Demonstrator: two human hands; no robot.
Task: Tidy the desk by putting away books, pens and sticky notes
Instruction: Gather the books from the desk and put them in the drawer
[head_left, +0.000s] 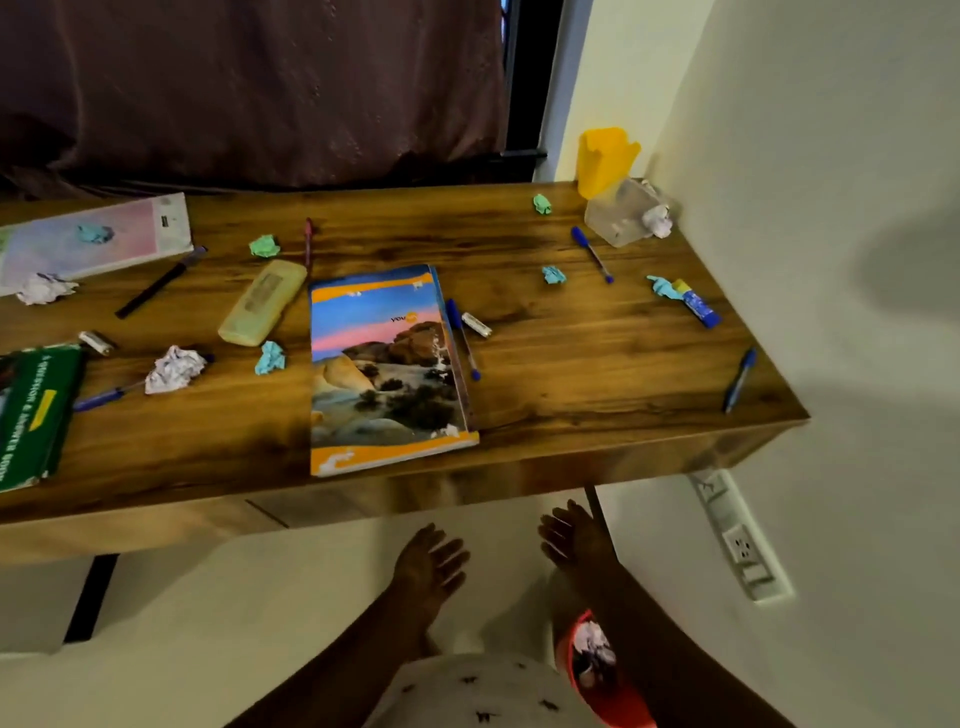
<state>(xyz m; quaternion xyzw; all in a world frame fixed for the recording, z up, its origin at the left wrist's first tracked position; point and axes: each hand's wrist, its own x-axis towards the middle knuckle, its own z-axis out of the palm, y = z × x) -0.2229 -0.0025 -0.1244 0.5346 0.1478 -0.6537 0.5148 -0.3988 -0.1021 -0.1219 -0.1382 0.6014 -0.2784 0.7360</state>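
Left hand (431, 560), right hand (571, 538) spread, empty; landscape-cover book (384, 369) flat on desk (597, 374).

Landscape book (387, 369) on desk (597, 374), left hand (428, 564), right hand (574, 538) splayed below

A: Dim, warm room light; a pale sheen lies on the desk (571, 374) toward its far side.
B: Broad grey shadow on the wall (909, 270) at right, and the curtain (249, 88) is nearly black.
A: All soft; the left hand (431, 566) and right hand (571, 535) look smeared.
B: The wide lens bows the desk's front edge and tilts the wall
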